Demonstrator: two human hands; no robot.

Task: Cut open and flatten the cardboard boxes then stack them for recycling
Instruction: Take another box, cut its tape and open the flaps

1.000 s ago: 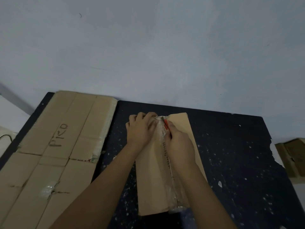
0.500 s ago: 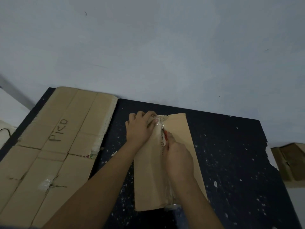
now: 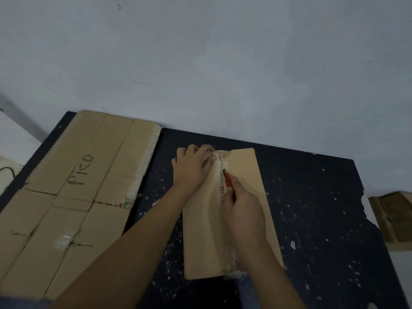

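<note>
A narrow cardboard box (image 3: pixel 249 186) lies lengthwise on the dark speckled table (image 3: pixel 316 219), with a clear taped seam running down its middle. My left hand (image 3: pixel 191 168) rests on the box's far left part, fingers curled over the far end of the seam. My right hand (image 3: pixel 243 210) grips a red-handled cutter (image 3: pixel 227 178) whose tip sits in the seam a little below the far end. A large flattened box (image 3: pixel 73 197) with handwriting on it lies spread on the table's left side.
A pale wall rises right behind the table's far edge. More cardboard (image 3: pixel 394 219) sits off the chipped right edge of the table. A dark cable (image 3: pixel 6 172) shows at the far left. Bare tabletop lies right of the box.
My right hand has drawn the cutter along the seam toward me, away from the far end. My left hand has stayed at the box's far end.
</note>
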